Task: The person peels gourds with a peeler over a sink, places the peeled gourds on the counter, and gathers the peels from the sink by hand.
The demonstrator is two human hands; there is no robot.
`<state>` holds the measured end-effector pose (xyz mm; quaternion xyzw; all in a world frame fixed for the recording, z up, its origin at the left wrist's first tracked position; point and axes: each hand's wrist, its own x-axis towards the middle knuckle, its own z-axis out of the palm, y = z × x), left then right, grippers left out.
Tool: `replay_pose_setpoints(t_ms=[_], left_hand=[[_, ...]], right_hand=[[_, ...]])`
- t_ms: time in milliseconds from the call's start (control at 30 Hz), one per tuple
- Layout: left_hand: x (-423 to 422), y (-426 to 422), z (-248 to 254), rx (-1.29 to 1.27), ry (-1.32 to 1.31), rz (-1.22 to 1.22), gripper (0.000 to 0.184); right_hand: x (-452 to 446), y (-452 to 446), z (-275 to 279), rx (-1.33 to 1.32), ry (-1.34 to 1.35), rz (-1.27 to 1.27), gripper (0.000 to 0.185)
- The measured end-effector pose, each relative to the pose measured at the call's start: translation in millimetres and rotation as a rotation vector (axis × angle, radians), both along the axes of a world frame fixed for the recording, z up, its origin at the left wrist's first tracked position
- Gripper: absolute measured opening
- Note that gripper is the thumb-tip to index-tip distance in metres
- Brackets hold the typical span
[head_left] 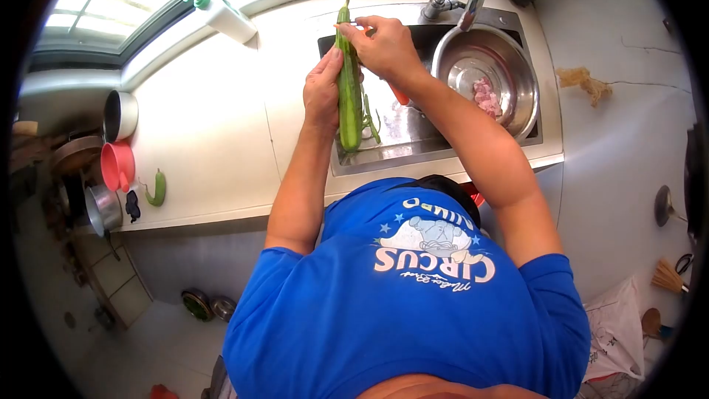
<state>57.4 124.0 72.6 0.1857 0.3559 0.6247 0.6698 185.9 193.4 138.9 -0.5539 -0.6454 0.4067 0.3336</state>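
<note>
Stainless steel forms the sink point(406, 133) below the left hand point(323, 87), which grips a green luffa point(350, 100) that could slip and drop if pushed hard by the right hand point(388, 48), curled at its neck, its exact hold unclear.

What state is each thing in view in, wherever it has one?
Long green gourd: stem attached, gripped by left hand.
Thin green strips: loose, in metal sink.
Round steel bowl: holding pink meat pieces.
Curved chrome faucet: no flow visible.
White plastic bottle: green top on.
Short curved green vegetable: lying on pale counter, whole.
</note>
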Motion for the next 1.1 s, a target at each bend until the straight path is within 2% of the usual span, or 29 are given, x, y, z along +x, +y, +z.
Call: replay_pose_setpoints(t_ms=[133,200,333,467,567,700,833,867,967,1033,1100], left_hand=[[1,10,1,-0.023,-0.066,0.058,0.037],[-8,18,-4,0.042,-0.122,0.032,0.031],[-2,21,-4,-0.009,-0.045,0.067,0.029],[-12,31,-16,0.034,0.057,0.086,0.029],[-19,34,-5,0.008,0.121,0.093,0.028],[-35,48,-11,-0.029,0.04,0.238,0.028],[-51,60,-17,-0.04,-0.208,0.307,0.041],[-53,57,-16,-0.063,-0.202,0.292,0.046],[-52,38,-7,-0.008,-0.307,0.111,0.046],[-46,29,-12,-0.05,-0.205,0.048,0.043],[-38,16,-12,-0.104,-0.093,-0.003,0.041]], right_hand=[[5,-19,-7,0.052,0.0,0.082,0.043],[6,-36,-6,0.031,0.028,0.102,0.048],[13,-46,-4,0.028,0.08,0.059,0.053],[18,-72,0,-0.005,0.008,0.119,0.051],[22,-90,12,-0.218,0.049,0.166,0.055],[25,-124,5,-0.304,0.102,0.231,0.056],[31,-143,-26,-0.293,0.092,0.276,0.057],[35,-141,-27,-0.313,0.095,0.265,0.057],[40,-120,-8,-0.294,0.041,0.219,0.051],[40,-95,-2,-0.217,0.056,0.182,0.047],[36,-68,4,-0.177,0.024,0.12,0.052]])
